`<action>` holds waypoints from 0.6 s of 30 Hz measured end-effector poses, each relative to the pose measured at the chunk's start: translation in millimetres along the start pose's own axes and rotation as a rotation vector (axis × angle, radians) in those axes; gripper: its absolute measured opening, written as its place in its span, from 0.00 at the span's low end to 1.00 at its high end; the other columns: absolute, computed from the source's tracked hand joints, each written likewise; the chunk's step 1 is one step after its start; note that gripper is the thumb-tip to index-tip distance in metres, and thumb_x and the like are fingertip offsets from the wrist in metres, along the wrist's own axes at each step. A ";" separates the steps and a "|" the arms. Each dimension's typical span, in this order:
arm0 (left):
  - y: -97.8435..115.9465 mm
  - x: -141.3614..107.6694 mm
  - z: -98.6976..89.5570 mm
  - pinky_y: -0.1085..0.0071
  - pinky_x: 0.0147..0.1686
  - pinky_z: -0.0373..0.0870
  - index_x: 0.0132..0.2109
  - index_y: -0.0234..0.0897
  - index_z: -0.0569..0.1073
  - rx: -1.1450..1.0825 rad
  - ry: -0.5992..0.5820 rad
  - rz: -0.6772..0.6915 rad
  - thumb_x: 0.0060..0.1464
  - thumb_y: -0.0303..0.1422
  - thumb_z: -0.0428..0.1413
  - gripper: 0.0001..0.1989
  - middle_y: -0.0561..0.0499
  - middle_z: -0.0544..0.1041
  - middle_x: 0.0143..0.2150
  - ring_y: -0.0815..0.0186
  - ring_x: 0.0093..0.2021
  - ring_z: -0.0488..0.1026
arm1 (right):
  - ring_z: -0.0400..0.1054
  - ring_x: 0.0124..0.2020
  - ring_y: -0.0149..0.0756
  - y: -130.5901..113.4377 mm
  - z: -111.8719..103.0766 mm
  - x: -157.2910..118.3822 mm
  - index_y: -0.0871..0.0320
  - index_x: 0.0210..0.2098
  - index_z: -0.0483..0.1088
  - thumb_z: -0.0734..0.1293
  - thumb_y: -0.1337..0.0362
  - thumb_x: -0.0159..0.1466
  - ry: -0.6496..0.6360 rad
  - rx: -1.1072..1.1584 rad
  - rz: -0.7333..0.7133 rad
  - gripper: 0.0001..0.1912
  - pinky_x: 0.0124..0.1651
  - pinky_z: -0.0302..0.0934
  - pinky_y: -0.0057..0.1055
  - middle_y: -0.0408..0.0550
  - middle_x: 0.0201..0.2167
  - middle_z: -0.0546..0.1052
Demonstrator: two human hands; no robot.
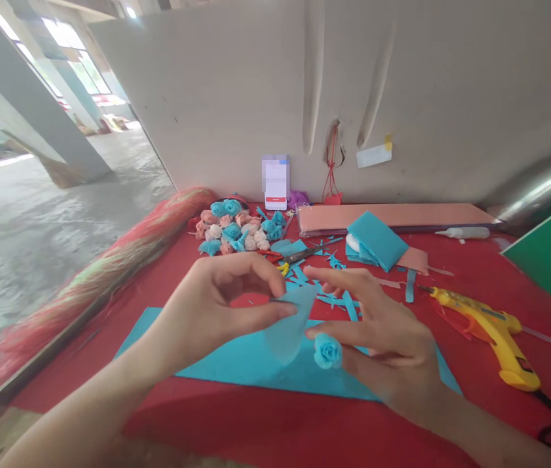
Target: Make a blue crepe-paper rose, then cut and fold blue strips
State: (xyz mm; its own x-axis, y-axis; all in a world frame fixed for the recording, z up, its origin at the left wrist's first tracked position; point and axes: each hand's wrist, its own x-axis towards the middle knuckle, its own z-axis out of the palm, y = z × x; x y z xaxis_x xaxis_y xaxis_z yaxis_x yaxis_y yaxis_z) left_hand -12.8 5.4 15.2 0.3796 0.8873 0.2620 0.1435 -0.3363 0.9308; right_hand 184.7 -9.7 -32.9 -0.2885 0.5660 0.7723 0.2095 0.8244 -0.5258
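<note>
The red table [236,422] is partly covered, toward its near edge, by a blue sheet [217,364]. Above it are raised the left hand [202,305], nearly pinched closed, and the right hand [392,344], loosely spread. A glue gun [492,331] is laid (nozzle turned inward) near the right edge. By the left, a thin blue piece [285,338] is pinched; by the right, a blue rose [327,351] is held between fingers.

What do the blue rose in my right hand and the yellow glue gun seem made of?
Blue rose: probably crepe paper, matte, judging by its ruffled, layered petals. Glue gun: likely moulded plastic, given its smooth, evenly yellow body.
</note>
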 end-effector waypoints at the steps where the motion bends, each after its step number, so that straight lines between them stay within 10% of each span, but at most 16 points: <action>1: 0.9 3.7 4.2 0.84 0.26 0.70 0.26 0.35 0.73 -0.057 -0.015 -0.002 0.45 0.23 0.63 0.07 0.57 0.74 0.26 0.76 0.26 0.71 | 0.68 0.43 0.38 -1.0 0.0 1.2 0.51 0.34 0.77 0.67 0.70 0.61 0.020 0.011 0.025 0.08 0.42 0.68 0.37 0.48 0.46 0.77; 5: 0.6 13.7 16.7 0.84 0.23 0.70 0.28 0.36 0.72 -0.262 -0.001 0.004 0.47 0.22 0.63 0.07 0.57 0.73 0.26 0.76 0.25 0.71 | 0.68 0.37 0.34 -5.1 -2.3 4.6 0.47 0.33 0.77 0.69 0.72 0.59 0.113 0.082 0.160 0.11 0.37 0.69 0.33 0.42 0.33 0.77; 18: -11.2 15.4 30.0 0.74 0.33 0.70 0.33 0.40 0.79 -0.045 0.023 0.168 0.54 0.28 0.58 0.06 0.52 0.75 0.32 0.68 0.33 0.71 | 0.67 0.42 0.34 -1.2 -5.3 -0.5 0.40 0.39 0.78 0.69 0.70 0.60 0.245 0.180 0.272 0.15 0.41 0.68 0.31 0.44 0.38 0.72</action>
State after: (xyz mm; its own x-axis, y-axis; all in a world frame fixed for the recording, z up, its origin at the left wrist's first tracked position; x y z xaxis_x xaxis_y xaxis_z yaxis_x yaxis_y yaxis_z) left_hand 18.9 13.4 1.2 0.3740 0.8267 0.4203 0.0389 -0.4668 0.8835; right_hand 189.5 -11.0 -30.7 -0.0093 0.7623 0.6471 0.0748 0.6459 -0.7598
